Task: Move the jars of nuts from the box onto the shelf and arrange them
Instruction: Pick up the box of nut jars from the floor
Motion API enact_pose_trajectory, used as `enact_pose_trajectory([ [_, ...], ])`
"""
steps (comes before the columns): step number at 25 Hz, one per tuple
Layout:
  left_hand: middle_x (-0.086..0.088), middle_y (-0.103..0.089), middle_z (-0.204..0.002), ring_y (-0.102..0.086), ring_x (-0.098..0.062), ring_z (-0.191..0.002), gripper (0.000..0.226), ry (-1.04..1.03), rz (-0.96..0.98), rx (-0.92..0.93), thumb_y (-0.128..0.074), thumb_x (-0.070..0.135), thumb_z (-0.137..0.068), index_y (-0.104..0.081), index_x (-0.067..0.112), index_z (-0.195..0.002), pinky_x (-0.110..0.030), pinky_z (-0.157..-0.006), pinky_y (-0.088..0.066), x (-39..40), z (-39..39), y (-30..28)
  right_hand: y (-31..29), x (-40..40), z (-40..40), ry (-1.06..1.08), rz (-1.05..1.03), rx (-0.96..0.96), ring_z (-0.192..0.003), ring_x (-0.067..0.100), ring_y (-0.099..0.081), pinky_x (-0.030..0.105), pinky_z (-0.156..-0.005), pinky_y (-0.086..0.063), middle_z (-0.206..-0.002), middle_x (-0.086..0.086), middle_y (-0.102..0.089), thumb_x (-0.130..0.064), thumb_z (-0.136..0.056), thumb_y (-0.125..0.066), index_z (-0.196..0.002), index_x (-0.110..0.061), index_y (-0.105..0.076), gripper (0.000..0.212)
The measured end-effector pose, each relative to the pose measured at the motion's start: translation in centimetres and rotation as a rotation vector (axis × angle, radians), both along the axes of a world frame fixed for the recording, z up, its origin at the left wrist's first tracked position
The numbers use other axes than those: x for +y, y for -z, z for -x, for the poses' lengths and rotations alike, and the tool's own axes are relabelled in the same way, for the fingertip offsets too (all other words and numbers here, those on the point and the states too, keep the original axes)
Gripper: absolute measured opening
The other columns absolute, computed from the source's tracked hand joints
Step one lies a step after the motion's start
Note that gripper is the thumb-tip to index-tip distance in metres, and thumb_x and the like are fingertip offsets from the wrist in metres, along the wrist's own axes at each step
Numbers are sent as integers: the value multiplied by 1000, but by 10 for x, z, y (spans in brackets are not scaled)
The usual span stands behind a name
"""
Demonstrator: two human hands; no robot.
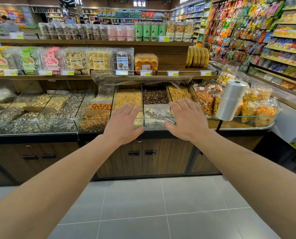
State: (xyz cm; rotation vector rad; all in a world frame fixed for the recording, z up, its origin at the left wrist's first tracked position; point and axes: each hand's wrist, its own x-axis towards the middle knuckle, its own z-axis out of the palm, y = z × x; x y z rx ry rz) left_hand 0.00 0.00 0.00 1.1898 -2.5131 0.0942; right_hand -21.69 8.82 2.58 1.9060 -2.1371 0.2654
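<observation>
Nearest, both bare forearms reach forward over the grey tiled floor (143, 204), and both hands hover palm down with fingers straight and spread, holding nothing. The left hand (122, 124) and the right hand (186, 120) are set apart from each other, in front of the glass front of the bench (33, 136), which stands on dark wooden cupboard doors (142, 157). Behind the glass lie open glass compartments of loose seeds and nuts: striped sunflower seeds (31, 116) on the left, orange-brown kernels (95, 122) beside them, pale seeds (154, 123) with a scoop (156, 112) between the hands, and yellow grains (129, 97) and dark seeds (155, 96) further back. To the right a roll of clear plastic bags (230, 100) stands upright on a post, with bagged orange snacks (262, 112) beside it. Above the compartments a wooden shelf (40, 77) carries clear boxes of pastries (99, 60) with price tags along its edge. Higher and farther, the top shelf (95, 42) holds a row of clear jars (179, 31), green tins (150, 31) and pink jars (121, 32). No box of jars shows in this view.
</observation>
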Motion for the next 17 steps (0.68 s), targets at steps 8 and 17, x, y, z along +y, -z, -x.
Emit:
enact_pose_trajectory([
  [8, -4, -16, -160, -13, -24, -147, 78, 175, -96, -99, -49, 56, -90, -18, 23, -153, -44, -118, -19, 31, 90, 50, 58, 64, 72, 155, -35, -44, -146, 29, -17, 48, -118, -17, -154, 3, -31, -57, -90, -40, -148, -25, -26, 68],
  [17, -3, -21, -159, -17, -23, -146, 78, 449, -168, -141, -54, 55, -89, -22, 22, -152, -40, -118, -19, 153, 354, 111, 134, 240, 285, 491, -159, -161, -147, 30, -11, 48, -119, -12, -157, 0, -25, -54, -90, -44, -149, -26, -23, 69],
])
